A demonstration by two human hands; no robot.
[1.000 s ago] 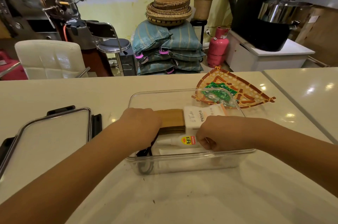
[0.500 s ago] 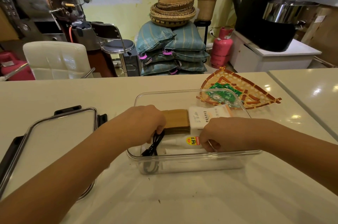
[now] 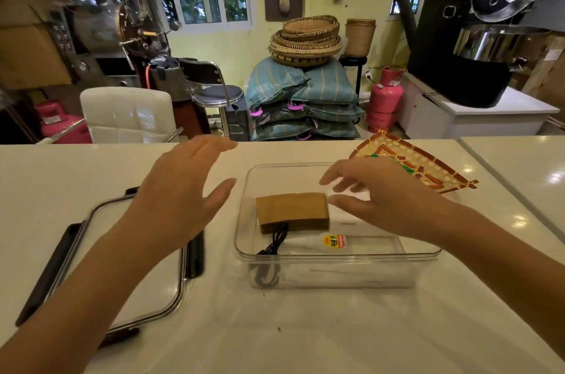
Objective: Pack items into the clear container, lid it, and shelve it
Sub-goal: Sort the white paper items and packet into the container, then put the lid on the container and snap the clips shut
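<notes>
**Q:** Reading from lower left to right, what is shown?

**A:** Lid (image 3: 159, 291), lying flat on the table (image 3: 305, 328) at lower left. Left hand (image 3: 180, 190), raised between the lid and the clear container (image 3: 336, 257), fingers wide and straight, holding nothing. The container stands open on the table at centre. Inside it lie a brown card stack (image 3: 292, 210), a black cable (image 3: 275, 242) and a white labelled packet (image 3: 336, 241). Right hand (image 3: 388, 199), hovering over the container's right half, fingers spread, empty. Woven tray (image 3: 428, 169), just behind the container at right.

**Q:** What has just changed?

**A:** Half a second ago both hands were down inside the container, on its contents. Both are now lifted clear and opened.

**Q:** What does that mean for the task?

**A:** Settling of the contents appears finished. Lidding is probably next, and the left hand is nearest the lid. Shelving has not begun.
</notes>
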